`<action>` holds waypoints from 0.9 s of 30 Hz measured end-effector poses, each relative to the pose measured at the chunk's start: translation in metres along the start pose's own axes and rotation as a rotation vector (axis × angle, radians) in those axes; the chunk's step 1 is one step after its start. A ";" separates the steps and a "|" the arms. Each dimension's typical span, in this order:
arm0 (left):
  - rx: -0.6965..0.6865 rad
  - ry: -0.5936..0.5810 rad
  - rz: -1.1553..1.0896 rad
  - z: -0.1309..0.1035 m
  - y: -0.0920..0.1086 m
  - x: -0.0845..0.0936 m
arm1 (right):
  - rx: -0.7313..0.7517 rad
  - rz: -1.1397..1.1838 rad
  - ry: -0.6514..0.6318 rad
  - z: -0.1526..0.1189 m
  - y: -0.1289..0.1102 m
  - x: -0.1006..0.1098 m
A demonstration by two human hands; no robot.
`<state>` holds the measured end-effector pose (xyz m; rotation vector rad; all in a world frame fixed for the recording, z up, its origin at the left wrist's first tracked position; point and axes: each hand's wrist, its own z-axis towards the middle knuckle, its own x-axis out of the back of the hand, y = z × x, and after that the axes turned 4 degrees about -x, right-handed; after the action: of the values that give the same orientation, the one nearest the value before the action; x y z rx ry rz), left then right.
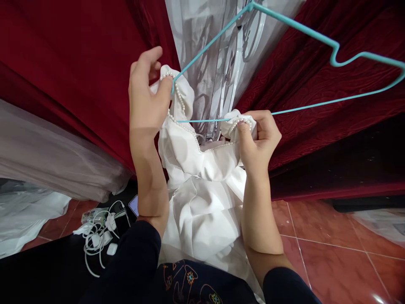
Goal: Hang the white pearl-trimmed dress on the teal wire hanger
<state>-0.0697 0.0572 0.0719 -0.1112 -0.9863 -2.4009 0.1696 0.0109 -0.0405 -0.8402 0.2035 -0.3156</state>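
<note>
A white dress with pearl beading along its neckline hangs down in front of me, its skirt reaching toward my lap. My left hand pinches one puffed shoulder of the dress, thumb on the beaded edge, at the left end of a light blue hanger. That end of the hanger sits inside the shoulder. On the other side, my right hand grips the second beaded shoulder with the thumb in front and fingers behind. The hanger's lower bar passes behind this hand, and its right end sticks out bare of fabric.
Dark red drapes hang on both sides, with a grey-white sheer cloth at left. White metal scrollwork stands behind the dress. White cables and a phone lie on a black surface at lower left. The floor is red tile.
</note>
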 end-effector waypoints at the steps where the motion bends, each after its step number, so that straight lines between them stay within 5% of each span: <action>1: -0.047 0.027 -0.032 -0.004 -0.003 0.000 | -0.002 -0.003 -0.002 0.000 0.000 0.000; 5: -0.180 0.067 -0.165 -0.031 -0.007 0.001 | -0.010 -0.009 -0.013 0.001 0.000 -0.001; 11: 0.074 -0.051 -0.027 -0.043 -0.003 -0.001 | -0.008 -0.015 0.010 0.000 -0.001 0.001; 13: 0.042 -0.061 0.027 -0.040 0.002 0.000 | -0.010 -0.016 -0.003 0.000 -0.002 0.001; 15: -0.097 0.014 -0.006 -0.041 0.010 -0.001 | -0.012 -0.016 -0.010 -0.001 -0.002 0.000; 17: -0.183 0.207 -0.153 -0.051 0.019 -0.006 | -0.011 -0.015 -0.009 -0.002 -0.002 -0.002; 19: -0.109 0.384 -0.313 -0.069 0.026 -0.014 | -0.006 -0.010 0.005 -0.002 -0.001 -0.005; 21: 0.129 0.217 -0.422 -0.091 0.026 -0.026 | -0.007 -0.008 0.018 -0.002 -0.001 -0.007; 24: 0.559 -0.293 -0.606 -0.113 0.025 -0.046 | 0.000 -0.008 0.014 -0.002 -0.001 -0.006; 25: 0.652 -0.354 -0.708 -0.117 0.026 -0.053 | 0.001 -0.009 0.006 -0.002 -0.002 -0.006; 27: 0.705 -0.241 -0.958 -0.118 0.031 -0.067 | 0.002 -0.020 -0.013 -0.002 -0.004 -0.004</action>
<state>0.0181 -0.0103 -0.0124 0.4326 -2.3459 -2.6438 0.1644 0.0088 -0.0386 -0.8423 0.1825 -0.3293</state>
